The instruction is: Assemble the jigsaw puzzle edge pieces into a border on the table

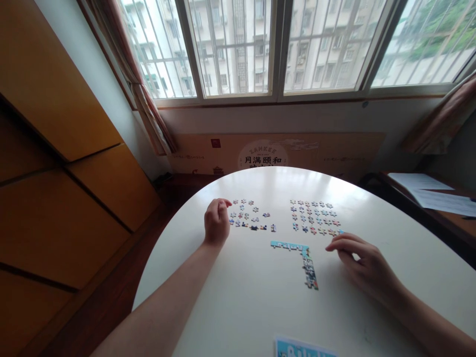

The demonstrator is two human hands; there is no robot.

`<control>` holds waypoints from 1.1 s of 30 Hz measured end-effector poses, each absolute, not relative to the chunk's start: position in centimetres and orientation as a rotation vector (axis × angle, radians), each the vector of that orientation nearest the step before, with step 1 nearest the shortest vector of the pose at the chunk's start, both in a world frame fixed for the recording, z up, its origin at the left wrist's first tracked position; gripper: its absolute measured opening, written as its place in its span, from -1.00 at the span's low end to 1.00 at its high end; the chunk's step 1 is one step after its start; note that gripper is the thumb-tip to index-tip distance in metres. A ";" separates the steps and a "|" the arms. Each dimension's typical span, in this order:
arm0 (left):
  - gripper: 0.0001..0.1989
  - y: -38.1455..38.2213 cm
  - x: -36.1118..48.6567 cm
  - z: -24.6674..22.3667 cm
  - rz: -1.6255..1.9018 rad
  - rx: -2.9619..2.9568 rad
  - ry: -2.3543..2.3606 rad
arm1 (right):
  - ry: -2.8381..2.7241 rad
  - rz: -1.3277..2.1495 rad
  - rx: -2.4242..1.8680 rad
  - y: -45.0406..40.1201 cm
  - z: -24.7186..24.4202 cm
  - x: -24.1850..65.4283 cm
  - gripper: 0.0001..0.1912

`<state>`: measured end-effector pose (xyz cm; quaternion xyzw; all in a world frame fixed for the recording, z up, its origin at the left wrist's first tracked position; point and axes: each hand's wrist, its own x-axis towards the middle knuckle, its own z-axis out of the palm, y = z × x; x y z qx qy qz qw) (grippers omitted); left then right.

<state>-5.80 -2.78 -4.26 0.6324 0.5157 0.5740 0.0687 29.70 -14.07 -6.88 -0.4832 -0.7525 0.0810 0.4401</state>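
My left hand (217, 221) is curled closed at the left edge of a group of loose jigsaw pieces (255, 219). Whatever its fingers might hold is hidden. My right hand (359, 255) hovers or rests over the table right of the joined puzzle border (308, 263), fingers loosely bent and apart, with no piece visible in them. That border forms a corner: a light blue strip along the top and a darker strip running down the right. Just beyond my right fingers lies a second group of loose jigsaw pieces (313, 218), set out in rows.
A round-edged white table (238, 307) carries everything. At its near edge lies a blue printed picture or box (303, 348), partly cut off. Papers (427, 191) rest on a dark desk at the right. Barred windows and a printed cardboard panel (320, 153) stand beyond the table.
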 end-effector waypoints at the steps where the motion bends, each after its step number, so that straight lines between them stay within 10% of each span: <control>1: -0.68 -2.7 -5.9 -4.3 1.729 1.898 1.567 | -1.868 0.199 -1.202 -14.0 -6.9 29.7 -0.72; 10: -0.71 -2.2 -5.7 -4.2 1.541 2.106 1.730 | -1.841 0.194 -1.222 -13.9 -7.2 29.6 -0.72; 20: -0.73 1.8 -1.8 -1.0 0.303 2.470 2.111 | -1.830 0.179 -1.205 -13.6 -6.9 29.4 -0.69; 33: -0.76 4.8 0.1 -0.8 0.022 2.417 2.078 | -1.841 0.187 -1.171 -13.6 -6.4 29.0 -0.68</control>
